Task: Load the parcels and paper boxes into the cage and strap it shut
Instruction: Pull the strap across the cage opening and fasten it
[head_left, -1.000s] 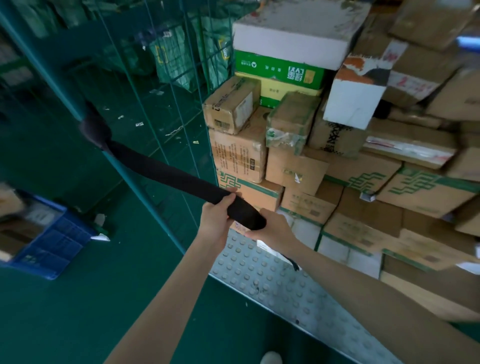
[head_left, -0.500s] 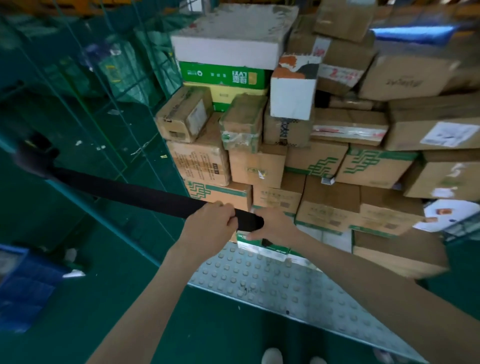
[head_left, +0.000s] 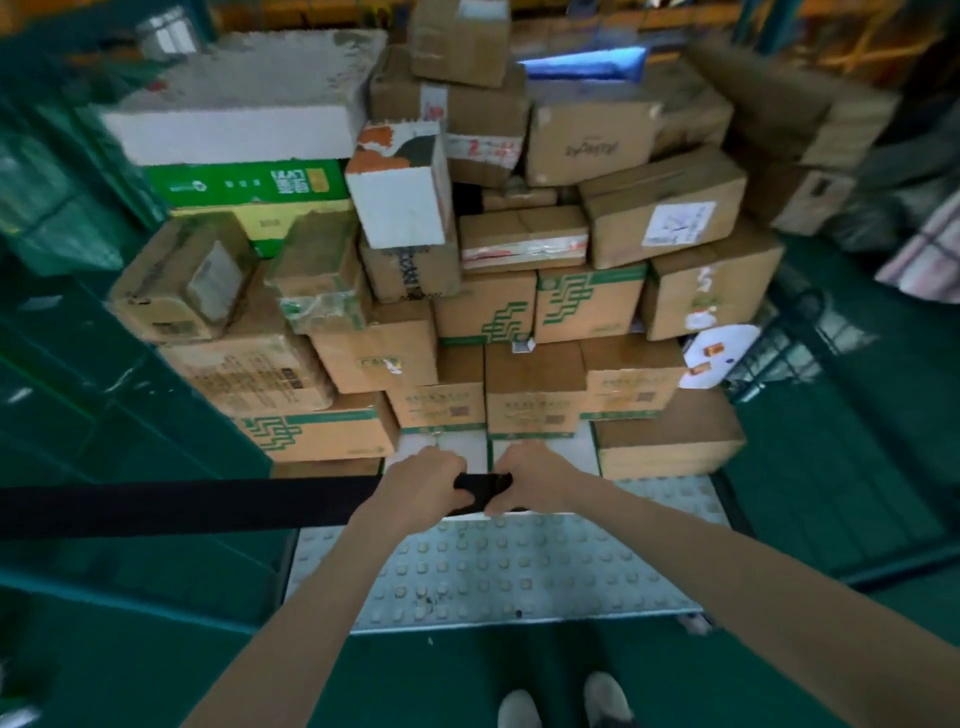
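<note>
Left hand (head_left: 422, 488) and right hand (head_left: 531, 480) both curled round black strap (head_left: 182, 506), side by side just below frame centre. Strap runs straight from hands to left frame edge. Stacked cardboard boxes (head_left: 488, 312) fill cage from centre to top, on studded metal floor plate (head_left: 493, 569). White foam box (head_left: 234, 104) upper left, on green carton (head_left: 244, 183). Green mesh cage wall (head_left: 78, 364) at left. Shoes (head_left: 605, 699) at bottom edge.

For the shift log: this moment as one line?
phase: strapping | left hand: grips flat black fabric strap | right hand: grips same strap | brown cardboard boxes: stacked
</note>
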